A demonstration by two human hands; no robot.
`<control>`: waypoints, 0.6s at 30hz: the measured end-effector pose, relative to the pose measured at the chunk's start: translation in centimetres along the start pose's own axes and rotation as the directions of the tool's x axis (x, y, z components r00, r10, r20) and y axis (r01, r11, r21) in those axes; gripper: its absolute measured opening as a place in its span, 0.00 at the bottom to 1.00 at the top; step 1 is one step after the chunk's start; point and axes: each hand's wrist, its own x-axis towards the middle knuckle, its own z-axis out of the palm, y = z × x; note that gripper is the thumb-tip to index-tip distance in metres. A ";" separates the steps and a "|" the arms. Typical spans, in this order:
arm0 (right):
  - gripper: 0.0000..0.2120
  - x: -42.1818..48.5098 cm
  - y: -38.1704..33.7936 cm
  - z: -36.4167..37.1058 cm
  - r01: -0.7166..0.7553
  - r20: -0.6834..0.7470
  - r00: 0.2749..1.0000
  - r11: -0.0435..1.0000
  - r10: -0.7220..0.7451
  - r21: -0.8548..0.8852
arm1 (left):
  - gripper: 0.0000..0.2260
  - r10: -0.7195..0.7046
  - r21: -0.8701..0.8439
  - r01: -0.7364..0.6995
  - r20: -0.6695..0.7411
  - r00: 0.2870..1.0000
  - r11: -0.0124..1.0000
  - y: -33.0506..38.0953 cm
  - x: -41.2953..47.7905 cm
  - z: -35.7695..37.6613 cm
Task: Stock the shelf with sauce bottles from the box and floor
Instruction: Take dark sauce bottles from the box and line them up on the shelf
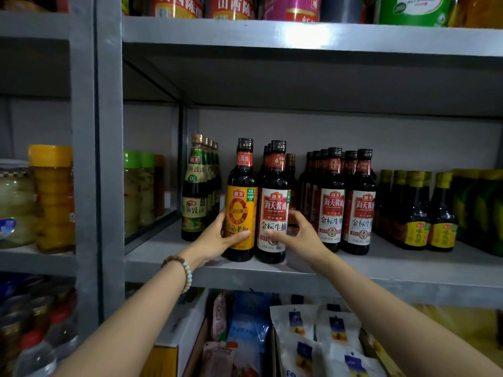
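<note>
Two hands steady two sauce bottles at the front edge of a grey shelf (381, 268).
Your left hand (217, 238) wraps the orange-label bottle (241, 202) low down. Your right hand (299, 232) curls round the white-label bottle (275, 208) (the two bottles touch). Slide both straight back and keep them upright, between the green-label bottles (194, 202) and the matching row (345, 208). Packets (299, 330) lie on the level below.

Our left hand (217, 240): arm outstretched, gripping the orange-labelled dark glass bottle (241, 210).
Our right hand (302, 235): clasping the white-labelled dark glass bottle (275, 208).
</note>
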 end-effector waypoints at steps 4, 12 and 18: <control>0.33 0.0 -0.1 0.1 0.013 -0.001 1.000 1.000 -0.013 -0.029 | 0.38 -0.002 -0.011 0.002 0.011 1.000 1.000 0.0 0.2 0.1; 0.32 0.1 0.2 0.3 0.014 -0.033 0.999 1.000 -0.014 -0.018 | 0.37 0.015 0.009 -0.015 -0.011 1.000 1.000 0.0 0.3 0.5; 0.32 0.2 0.5 0.4 0.004 -0.039 0.999 0.999 -0.005 -0.042 | 0.38 0.027 0.051 -0.025 -0.035 0.999 0.998 -0.1 0.3 0.7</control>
